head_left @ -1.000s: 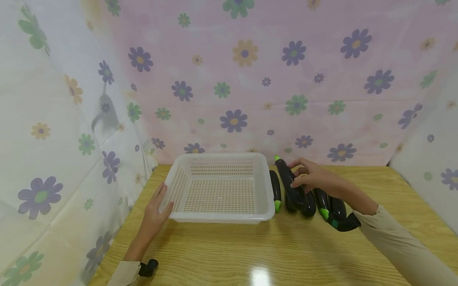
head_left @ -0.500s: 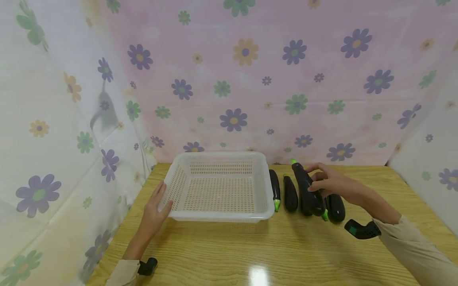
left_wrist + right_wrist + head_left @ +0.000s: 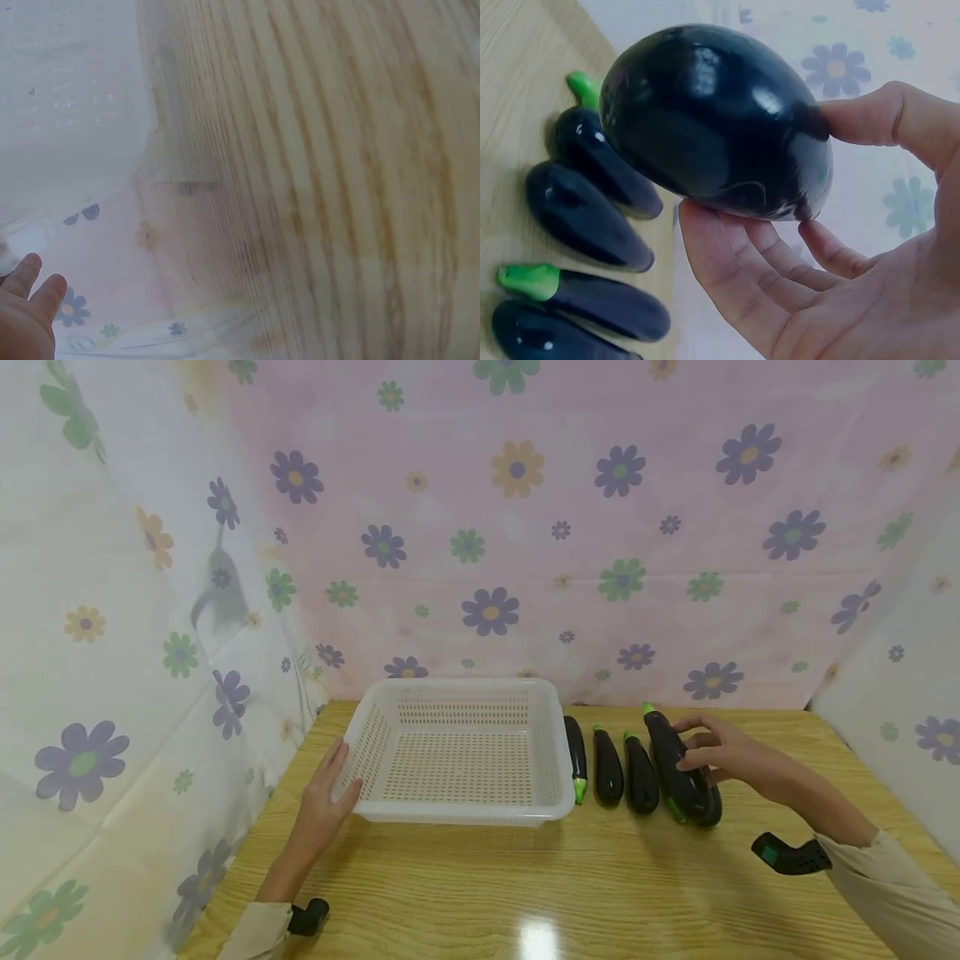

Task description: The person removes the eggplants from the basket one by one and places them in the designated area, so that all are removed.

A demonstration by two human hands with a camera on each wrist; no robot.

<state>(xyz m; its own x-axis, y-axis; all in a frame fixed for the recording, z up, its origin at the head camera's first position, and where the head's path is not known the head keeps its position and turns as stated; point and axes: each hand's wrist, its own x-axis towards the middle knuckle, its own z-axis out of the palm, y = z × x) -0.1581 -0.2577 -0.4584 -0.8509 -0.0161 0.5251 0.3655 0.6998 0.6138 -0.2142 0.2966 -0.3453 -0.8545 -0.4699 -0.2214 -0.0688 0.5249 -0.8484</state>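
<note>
My right hand (image 3: 738, 760) pinches a glossy dark eggplant (image 3: 672, 758) between thumb and fingers. It is raised over the right end of a row of eggplants, its green stem pointing to the back. In the right wrist view the held eggplant (image 3: 712, 124) shows its rounded end, thumb on one side and fingers on the other. My left hand (image 3: 322, 806) rests against the left side of a white plastic basket (image 3: 453, 815), fingers fairly straight. Only some fingers of the left hand (image 3: 30, 307) appear in the left wrist view. Inside the basket nothing lies.
Right of the basket, several eggplants lie side by side on the wooden table (image 3: 450, 885), among them a near one (image 3: 576, 752), a second (image 3: 608, 768) and a third (image 3: 641, 777). Others are partly covered by the held one. A flowered cloth (image 3: 555, 602) hangs behind.
The right hand has carried its eggplant rightward across the row, uncovering eggplants that it hid before. The left hand and the basket have stayed put.
</note>
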